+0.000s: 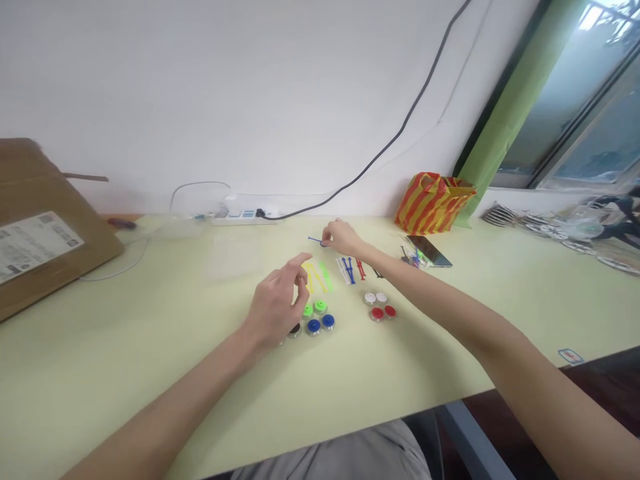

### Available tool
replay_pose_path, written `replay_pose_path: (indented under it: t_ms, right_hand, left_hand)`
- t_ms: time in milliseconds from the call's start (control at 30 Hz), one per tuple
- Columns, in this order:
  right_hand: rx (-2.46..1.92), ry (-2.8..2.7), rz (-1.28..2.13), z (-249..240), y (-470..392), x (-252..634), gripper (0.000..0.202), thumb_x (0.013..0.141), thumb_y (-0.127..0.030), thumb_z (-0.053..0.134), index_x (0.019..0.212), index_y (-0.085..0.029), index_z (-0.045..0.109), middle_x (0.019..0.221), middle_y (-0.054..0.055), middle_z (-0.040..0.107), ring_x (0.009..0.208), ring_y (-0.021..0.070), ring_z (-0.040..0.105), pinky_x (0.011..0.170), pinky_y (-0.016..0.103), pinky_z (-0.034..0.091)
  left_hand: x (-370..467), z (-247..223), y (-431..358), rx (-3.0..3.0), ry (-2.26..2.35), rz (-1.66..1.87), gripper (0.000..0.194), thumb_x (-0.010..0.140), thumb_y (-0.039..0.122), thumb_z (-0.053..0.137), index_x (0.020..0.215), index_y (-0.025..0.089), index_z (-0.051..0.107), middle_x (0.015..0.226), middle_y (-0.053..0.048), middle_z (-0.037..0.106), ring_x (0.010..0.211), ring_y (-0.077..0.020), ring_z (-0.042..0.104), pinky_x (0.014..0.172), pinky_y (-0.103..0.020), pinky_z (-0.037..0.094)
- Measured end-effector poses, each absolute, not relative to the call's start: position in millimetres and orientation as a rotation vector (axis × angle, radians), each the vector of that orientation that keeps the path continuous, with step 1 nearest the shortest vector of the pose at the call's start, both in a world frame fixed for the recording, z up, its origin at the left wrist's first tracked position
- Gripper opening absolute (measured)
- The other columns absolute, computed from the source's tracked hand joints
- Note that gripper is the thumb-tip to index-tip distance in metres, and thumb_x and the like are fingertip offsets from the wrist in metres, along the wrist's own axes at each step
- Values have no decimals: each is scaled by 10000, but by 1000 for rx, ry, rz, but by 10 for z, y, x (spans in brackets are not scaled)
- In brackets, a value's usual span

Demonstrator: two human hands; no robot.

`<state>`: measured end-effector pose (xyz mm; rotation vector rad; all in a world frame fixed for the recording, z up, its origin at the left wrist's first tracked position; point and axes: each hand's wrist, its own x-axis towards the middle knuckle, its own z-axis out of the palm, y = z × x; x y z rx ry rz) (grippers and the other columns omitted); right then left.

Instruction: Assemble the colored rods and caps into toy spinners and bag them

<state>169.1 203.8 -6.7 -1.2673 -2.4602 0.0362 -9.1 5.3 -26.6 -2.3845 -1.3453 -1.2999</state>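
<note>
Over there the right hand (343,239) pinches a thin blue stick (315,239) jutting leftward from its fingertips, the left hand (274,305) nearer the body, fingers loosely parted

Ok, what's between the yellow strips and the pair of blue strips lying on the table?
Green strips beside the yellow ones, then white strips beside the blue pair. Shows in the head view.

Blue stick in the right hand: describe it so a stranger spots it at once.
On the pale green table, look toward the wall for the right hand, the farther of the two. The thin blue stick is at its fingertips, one end pointing left. Other blue sticks lie on the table; only this one is in a hand.
</note>
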Motion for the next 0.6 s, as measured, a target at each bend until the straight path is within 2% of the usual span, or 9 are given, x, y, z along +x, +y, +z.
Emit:
replay_pose_path:
  t_ms: [100,167,233,333,467,600]
  right_hand:
    - [-1352,-2491,8,-121,2110,1557,32,840,-160,725,823,-139,742,958,150,718,1036,279,572,889,360,416]
    - [-1364,-2484,-27,-80,2094,1565,84,832,-196,744,895,-140,745,1039,163,702,1089,299,550,923,382,414]
    - [-1345,-2458,-61,17,2026,1643,176,870,-255,714,1012,-153,733,1118,157,678,1126,305,528,957,406,408]
    - [-1283,-2386,-83,155,1786,1848,229,967,-266,556,1128,-172,689,1140,128,655,1102,274,535,961,406,419]
    - [-999,-2180,10,83,1268,2152,186,940,-169,528,1043,-192,681,1048,94,642,1016,252,566,924,409,455]
    - [-801,-2051,34,-173,858,2314,245,945,-108,488,1046,-235,672,1049,89,615,1051,259,571,934,444,468]
  left_hand:
    - [-128,-260,74,-2366,-1364,-1294,444,926,84,454,1345,232,440,874,21,628,740,-136,569,745,-270,475]
    - [-145,-258,85,-2367,-1372,-1281,423,928,85,445,1328,221,458,867,17,627,739,-135,580,722,-261,468]
    - [-155,-257,92,-2372,-1370,-1269,399,935,89,437,1312,215,474,864,13,628,736,-134,590,708,-257,464]
    - [-162,-248,96,-2383,-1359,-1256,356,945,96,426,1271,212,509,846,14,625,716,-133,592,694,-257,462]
    - [-192,-228,118,-2394,-1350,-1235,314,952,98,402,1201,193,569,846,-4,644,718,-140,607,676,-261,465]
    - [-254,-200,161,-2534,-1306,-1098,284,928,66,372,958,185,627,867,-39,668,759,-160,619,685,-278,469]
